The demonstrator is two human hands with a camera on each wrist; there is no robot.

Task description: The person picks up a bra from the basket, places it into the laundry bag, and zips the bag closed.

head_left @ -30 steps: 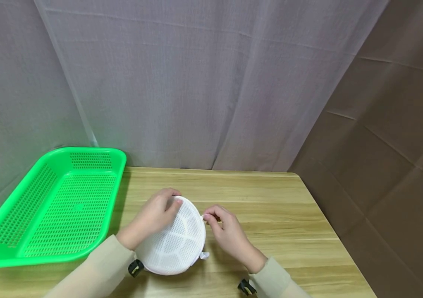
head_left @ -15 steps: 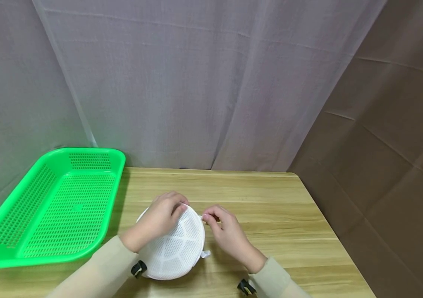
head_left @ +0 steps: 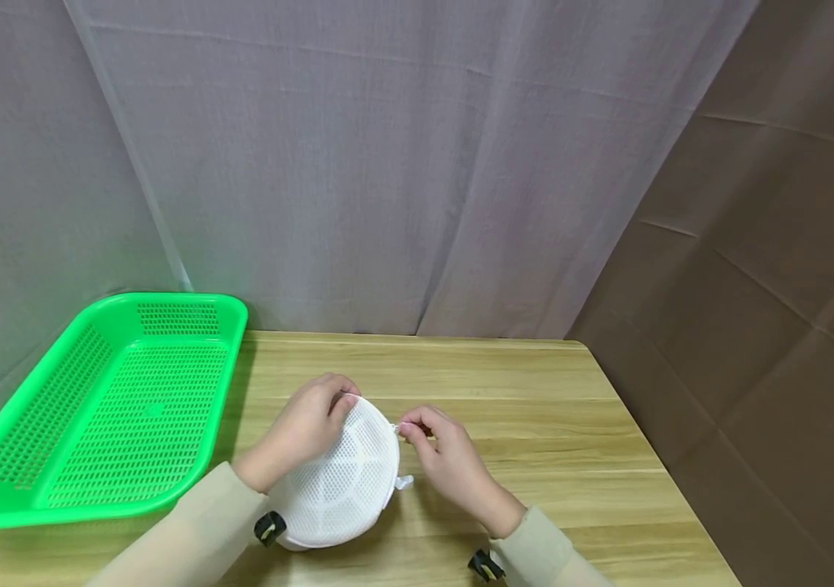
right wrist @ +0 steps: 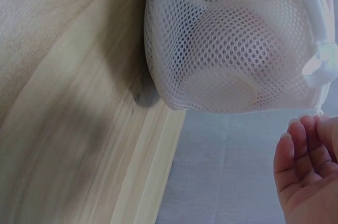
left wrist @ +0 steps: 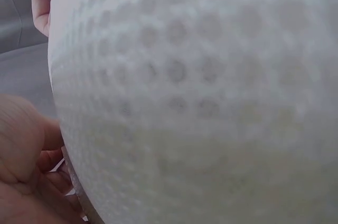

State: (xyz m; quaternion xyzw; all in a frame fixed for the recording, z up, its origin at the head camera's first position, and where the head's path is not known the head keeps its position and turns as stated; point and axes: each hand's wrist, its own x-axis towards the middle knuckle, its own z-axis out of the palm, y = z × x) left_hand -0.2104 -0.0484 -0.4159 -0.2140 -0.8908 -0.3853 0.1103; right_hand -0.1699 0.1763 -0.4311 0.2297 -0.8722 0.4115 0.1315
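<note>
A round white mesh laundry bag (head_left: 343, 489) is held low over the table's near middle. My left hand (head_left: 306, 424) grips its far left rim, thumb on the upper face and fingers over the edge. At the right rim, my right hand (head_left: 449, 461) pinches a small piece at the edge between thumb and forefinger. A white fabric tab (head_left: 403, 482) sticks out from the rim just below that. In the right wrist view, rounded shapes show through the mesh (right wrist: 232, 39). The mesh fills most of the left wrist view.
A green plastic basket (head_left: 222, 408) with slotted sides stands on the left of the wooden table (head_left: 534, 408). Grey cloth (head_left: 328, 163) hangs behind the table, and a brown cloth wall (head_left: 754, 326) borders its right side.
My left hand slid right along the rim, then came back left. The bag shifted and tilted a little with it, its tab now slightly higher. My right hand stayed almost still.
</note>
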